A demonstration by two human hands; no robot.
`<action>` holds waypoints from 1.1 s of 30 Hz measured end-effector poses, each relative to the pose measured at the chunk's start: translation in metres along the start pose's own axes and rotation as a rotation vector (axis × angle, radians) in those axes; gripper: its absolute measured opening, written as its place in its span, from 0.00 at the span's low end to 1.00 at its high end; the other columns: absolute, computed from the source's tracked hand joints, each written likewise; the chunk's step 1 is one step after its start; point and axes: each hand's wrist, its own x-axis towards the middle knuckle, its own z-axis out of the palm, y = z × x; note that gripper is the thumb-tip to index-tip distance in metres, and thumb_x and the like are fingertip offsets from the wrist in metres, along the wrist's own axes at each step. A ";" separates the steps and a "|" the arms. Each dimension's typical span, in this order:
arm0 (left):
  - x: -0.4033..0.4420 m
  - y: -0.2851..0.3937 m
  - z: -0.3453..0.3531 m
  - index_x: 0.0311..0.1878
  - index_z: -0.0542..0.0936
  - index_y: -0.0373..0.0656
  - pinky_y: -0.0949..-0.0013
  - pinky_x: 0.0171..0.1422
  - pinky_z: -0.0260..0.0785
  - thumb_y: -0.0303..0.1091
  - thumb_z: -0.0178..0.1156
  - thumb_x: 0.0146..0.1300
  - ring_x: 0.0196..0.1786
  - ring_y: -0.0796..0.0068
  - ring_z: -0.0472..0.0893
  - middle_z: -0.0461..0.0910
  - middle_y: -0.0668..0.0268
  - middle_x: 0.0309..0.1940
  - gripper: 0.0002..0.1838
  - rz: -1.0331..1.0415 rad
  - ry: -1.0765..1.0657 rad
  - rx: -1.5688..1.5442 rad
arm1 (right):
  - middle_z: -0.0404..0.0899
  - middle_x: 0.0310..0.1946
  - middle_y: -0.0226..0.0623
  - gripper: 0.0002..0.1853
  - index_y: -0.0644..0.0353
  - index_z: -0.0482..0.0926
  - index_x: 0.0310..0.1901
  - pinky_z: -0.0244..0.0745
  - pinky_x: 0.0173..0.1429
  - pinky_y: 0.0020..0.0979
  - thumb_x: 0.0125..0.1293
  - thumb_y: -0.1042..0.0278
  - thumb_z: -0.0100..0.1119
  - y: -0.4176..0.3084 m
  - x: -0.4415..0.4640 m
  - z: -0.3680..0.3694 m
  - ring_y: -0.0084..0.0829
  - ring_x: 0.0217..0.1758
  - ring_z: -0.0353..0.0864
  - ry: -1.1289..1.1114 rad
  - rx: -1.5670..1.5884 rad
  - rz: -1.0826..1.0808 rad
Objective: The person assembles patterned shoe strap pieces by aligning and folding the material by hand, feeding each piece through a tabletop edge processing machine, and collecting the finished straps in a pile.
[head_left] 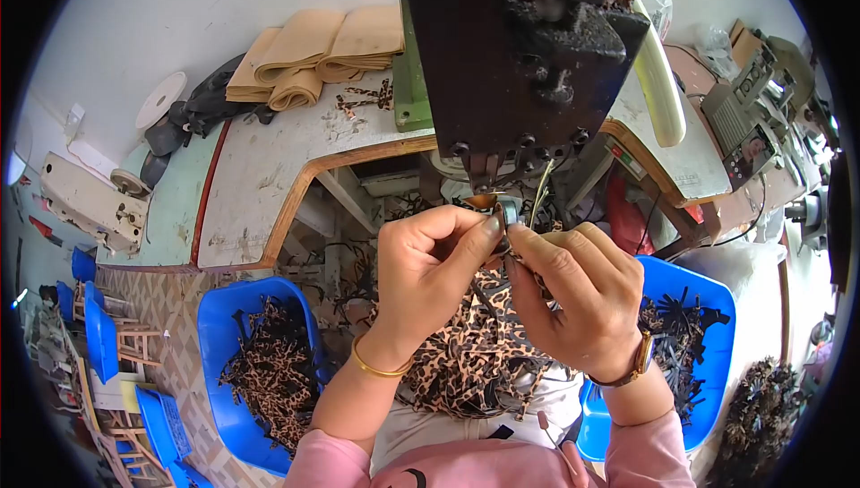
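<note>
My left hand (430,260), with a gold bangle at the wrist, pinches a small dark band-like piece (509,210) between thumb and forefinger. The fingertips of my right hand (573,291), the one with a wristwatch, are closed at the same piece from the other side. Its exact kind is hard to make out. Both hands are just below the metal tip (484,175) of a large black machine head (520,67). Beneath them a heap of leopard-print fabric strips (475,354) lies on my lap.
A blue bin (210,345) of leopard-print strips stands left, another blue bin (717,354) with dark strips right. The worktable (296,161) curves around the machine, bearing folded tan sheets (305,45). A phone (748,155) stands at right. Dark scraps (761,416) are piled on the floor.
</note>
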 end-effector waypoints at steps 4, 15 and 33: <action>-0.001 0.007 0.005 0.31 0.81 0.31 0.85 0.25 0.61 0.25 0.59 0.62 0.24 0.91 0.71 0.77 0.72 0.20 0.07 -0.071 0.041 -0.115 | 0.77 0.25 0.35 0.17 0.66 0.79 0.41 0.66 0.24 0.27 0.45 0.82 0.64 -0.002 -0.001 0.004 0.30 0.21 0.72 0.002 -0.027 0.013; -0.006 -0.007 -0.005 0.33 0.78 0.30 0.85 0.28 0.62 0.25 0.59 0.62 0.25 0.88 0.73 0.76 0.70 0.22 0.06 -0.097 0.096 -0.435 | 0.75 0.28 0.33 0.18 0.63 0.80 0.43 0.67 0.26 0.27 0.47 0.73 0.67 -0.006 0.004 0.002 0.29 0.26 0.73 -0.092 -0.088 -0.016; -0.007 -0.010 0.014 0.34 0.80 0.30 0.81 0.26 0.72 0.27 0.59 0.63 0.24 0.83 0.79 0.79 0.66 0.23 0.07 -0.035 0.064 -0.280 | 0.77 0.21 0.23 0.10 0.60 0.78 0.35 0.62 0.18 0.14 0.60 0.63 0.63 0.064 0.041 -0.009 0.11 0.17 0.71 -0.352 0.859 0.758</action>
